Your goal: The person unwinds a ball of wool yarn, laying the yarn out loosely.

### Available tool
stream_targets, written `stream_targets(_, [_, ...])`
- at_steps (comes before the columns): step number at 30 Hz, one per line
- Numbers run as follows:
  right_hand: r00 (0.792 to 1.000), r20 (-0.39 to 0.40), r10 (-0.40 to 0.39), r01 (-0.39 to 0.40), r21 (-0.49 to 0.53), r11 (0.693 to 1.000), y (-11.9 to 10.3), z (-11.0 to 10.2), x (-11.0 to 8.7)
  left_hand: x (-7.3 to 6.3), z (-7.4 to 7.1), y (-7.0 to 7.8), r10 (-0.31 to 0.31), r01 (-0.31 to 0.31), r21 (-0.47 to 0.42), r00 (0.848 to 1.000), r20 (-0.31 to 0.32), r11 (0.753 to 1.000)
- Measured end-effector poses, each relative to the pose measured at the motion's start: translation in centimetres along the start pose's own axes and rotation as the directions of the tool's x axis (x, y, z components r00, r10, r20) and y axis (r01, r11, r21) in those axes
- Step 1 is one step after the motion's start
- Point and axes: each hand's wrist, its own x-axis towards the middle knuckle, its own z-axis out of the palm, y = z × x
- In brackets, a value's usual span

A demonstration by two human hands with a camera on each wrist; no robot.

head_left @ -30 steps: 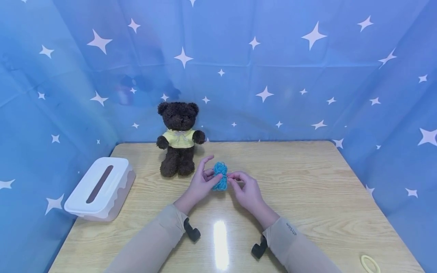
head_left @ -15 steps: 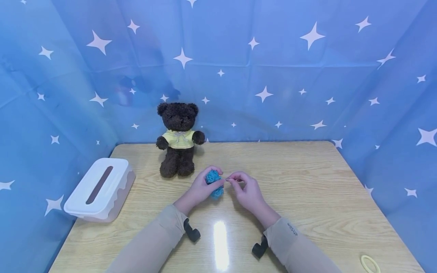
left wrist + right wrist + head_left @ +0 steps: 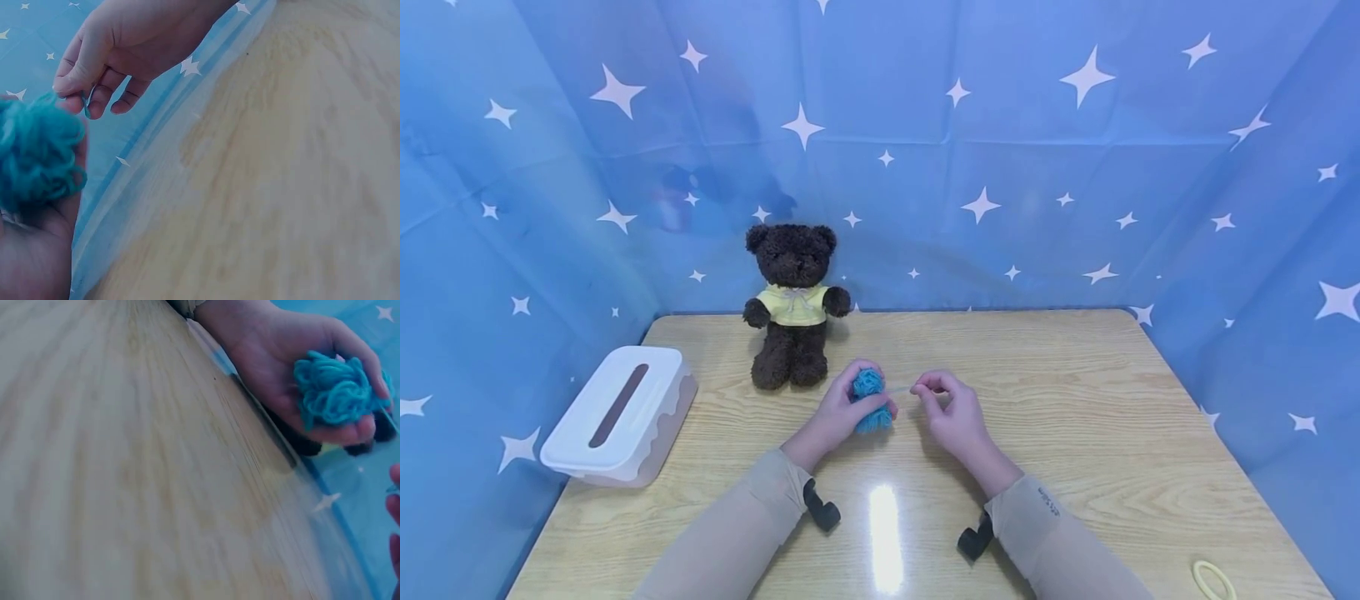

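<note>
In the head view, the left hand (image 3: 841,410) held the blue yarn bundle (image 3: 868,382) above the table (image 3: 1075,392), thumb across its middle, so that loops bulged on both sides; the right hand (image 3: 953,419) pinched a thin strand (image 3: 900,389) stretched between the two. The yarn was already gathered into a compact hank; the strand looked not yet secured, so fastening it was probably what remained. In the left wrist view, the bundle sat against the left palm, and a short tail dangled below the right fingertips. In the right wrist view, the left thumb and fingers curled round the bundle, clear of the tabletop; the right hand was mostly cropped.
</note>
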Motion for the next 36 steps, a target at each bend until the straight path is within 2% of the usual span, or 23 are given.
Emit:
stream_targets(4, [1.000,-0.016,0.002,-0.002,0.011,1.000,0.2,-0.4,0.1,0.0,0.0,0.0,0.038,-0.037,0.025,0.999,-0.022,0.999])
stream_targets(9, [1.000,-0.018,0.007,-0.007,0.014,1.000,0.3,-0.6,0.1,-0.1,0.1,0.1,0.059,-0.043,0.148,0.993,-0.100,0.988])
stream_targets(16, [0.999,-0.050,0.010,-0.010,-0.007,1.000,0.9,-1.0,0.3,-0.1,0.1,0.3,0.034,-0.024,0.139,0.997,-0.073,0.990])
stream_targets(19, [0.998,-0.057,0.015,-0.015,0.004,1.000,1.0,-1.2,0.5,-0.1,0.1,0.1,0.041,-0.029,0.164,0.997,-0.072,0.986])
stream_targets(26, [0.997,-0.072,0.020,-0.021,-0.009,1.000,1.2,-1.6,0.6,-0.1,-0.1,-0.1,0.033,-0.023,0.123,0.996,-0.079,0.992])
stream_targets(32, [0.997,-0.071,0.040,-0.041,-0.007,0.999,1.4,-2.1,0.7,-0.1,-0.2,0.0,0.010,-0.010,-0.002,0.999,-0.036,1.000])
stream_targets(36, [0.994,-0.093,0.053,-0.056,-0.021,0.998,1.7,-2.6,0.9,0.0,-0.3,0.0,0.036,-0.035,0.019,0.998,-0.046,0.999])
